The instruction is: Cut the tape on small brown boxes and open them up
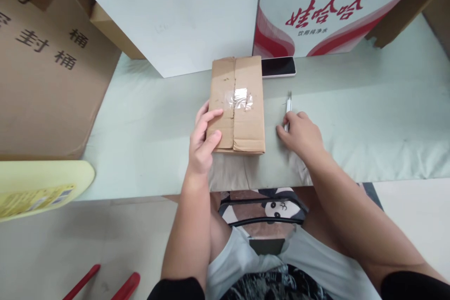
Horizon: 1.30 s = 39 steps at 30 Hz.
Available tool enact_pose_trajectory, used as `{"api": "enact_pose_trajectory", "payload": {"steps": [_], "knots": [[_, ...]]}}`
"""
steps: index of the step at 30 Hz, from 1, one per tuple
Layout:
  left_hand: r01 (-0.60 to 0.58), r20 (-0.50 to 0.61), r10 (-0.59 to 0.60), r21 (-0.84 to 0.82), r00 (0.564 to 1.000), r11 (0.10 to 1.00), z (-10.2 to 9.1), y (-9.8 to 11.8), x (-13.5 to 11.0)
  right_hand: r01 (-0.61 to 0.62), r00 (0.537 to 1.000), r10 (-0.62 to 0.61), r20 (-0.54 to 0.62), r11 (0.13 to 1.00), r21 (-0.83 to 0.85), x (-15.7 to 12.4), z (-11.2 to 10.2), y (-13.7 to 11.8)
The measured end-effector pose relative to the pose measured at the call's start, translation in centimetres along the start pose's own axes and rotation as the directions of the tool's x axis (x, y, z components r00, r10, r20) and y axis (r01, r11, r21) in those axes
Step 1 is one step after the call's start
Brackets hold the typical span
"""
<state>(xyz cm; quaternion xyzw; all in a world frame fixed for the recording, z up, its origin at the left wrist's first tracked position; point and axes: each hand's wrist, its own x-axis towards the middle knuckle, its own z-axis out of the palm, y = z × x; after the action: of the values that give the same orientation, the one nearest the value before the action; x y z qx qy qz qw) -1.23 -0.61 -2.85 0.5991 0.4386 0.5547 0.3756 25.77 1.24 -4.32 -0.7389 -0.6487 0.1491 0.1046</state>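
A small brown cardboard box [248, 126] lies on the cloth-covered table, its top flaps meeting at a seam under a strip of clear tape [242, 98]. My left hand [204, 143] grips the box's left side, thumb and index finger on the top and the other fingers down the side, partly hidden. To the right of the box, my right hand [301, 135] is closed on a slim white utility knife [288, 102]. The knife's narrow metal tip points away from me, close to the cloth; my fingers cover its lower part.
A phone [279, 67] lies behind the box. Large white cartons [197, 18] stand along the back, one with red lettering [326, 14]. A big brown carton [45, 84] and a yellow container [42, 187] are at the left. The pale green tablecloth [147, 150] reaches the front edge.
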Motion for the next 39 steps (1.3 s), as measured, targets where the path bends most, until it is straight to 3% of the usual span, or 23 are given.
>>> {"api": "enact_pose_trajectory", "payload": {"steps": [4,7,9,11,13,15,17,20,23,28,31,34,39], "knots": [[0.007,0.066,-0.002,-0.069,0.998,0.998,0.2,0.0,0.1,-0.028,1.000,0.029,-0.005,0.998,0.048,0.3,-0.9,0.9],[0.028,0.102,-0.015,-0.130,0.995,0.991,0.7,-0.1,0.2,-0.126,0.992,0.117,0.046,0.935,0.333,0.8,-1.5,1.0],[0.057,0.077,-0.046,-0.143,0.996,0.988,1.0,0.0,0.2,-0.183,0.980,0.187,0.061,0.756,0.629,1.3,-1.7,0.9],[0.077,0.030,-0.073,-0.149,0.997,0.986,1.3,0.0,0.2,-0.133,0.978,0.205,0.036,0.483,0.866,1.7,-2.1,0.8],[0.086,0.001,-0.087,-0.173,0.996,0.981,1.5,0.1,0.2,-0.030,0.988,0.153,-0.006,0.232,0.972,1.7,-2.7,0.8],[0.101,-0.002,-0.104,-0.218,0.995,0.971,1.7,0.2,0.2,0.045,0.997,0.051,-0.050,0.102,0.994,1.3,-3.8,1.0],[0.130,0.024,-0.128,-0.260,0.991,0.957,1.9,0.3,0.1,0.133,0.991,-0.021,-0.131,0.128,0.983,0.5,-5.3,1.2],[0.191,0.093,-0.171,-0.283,0.981,0.940,2.1,0.5,0.1,0.264,0.962,-0.020,-0.271,0.311,0.913,-1.0,-7.3,1.6],[0.225,0.114,-0.200,-0.297,0.973,0.928,2.2,0.5,0.0,0.268,0.955,0.022,-0.297,0.372,0.889,-2.0,-8.3,1.8],[0.251,0.106,-0.229,-0.305,0.968,0.919,2.3,0.9,0.2,0.183,0.977,-0.147,-0.156,0.187,0.965,-3.0,-8.1,1.1],[0.255,0.101,-0.235,-0.293,0.967,0.921,2.3,1.0,0.3,0.125,0.961,-0.256,-0.104,0.065,0.990,-3.6,-8.3,-0.3],[0.246,0.104,-0.226,-0.284,0.969,0.926,2.2,0.9,0.3,0.113,0.935,-0.332,-0.125,-0.055,0.992,-3.9,-8.5,-1.5],[0.260,0.129,-0.232,-0.291,0.964,0.921,2.0,0.8,0.1,0.052,0.899,-0.426,-0.102,-0.128,0.990,-3.8,-8.5,-1.9]]}}
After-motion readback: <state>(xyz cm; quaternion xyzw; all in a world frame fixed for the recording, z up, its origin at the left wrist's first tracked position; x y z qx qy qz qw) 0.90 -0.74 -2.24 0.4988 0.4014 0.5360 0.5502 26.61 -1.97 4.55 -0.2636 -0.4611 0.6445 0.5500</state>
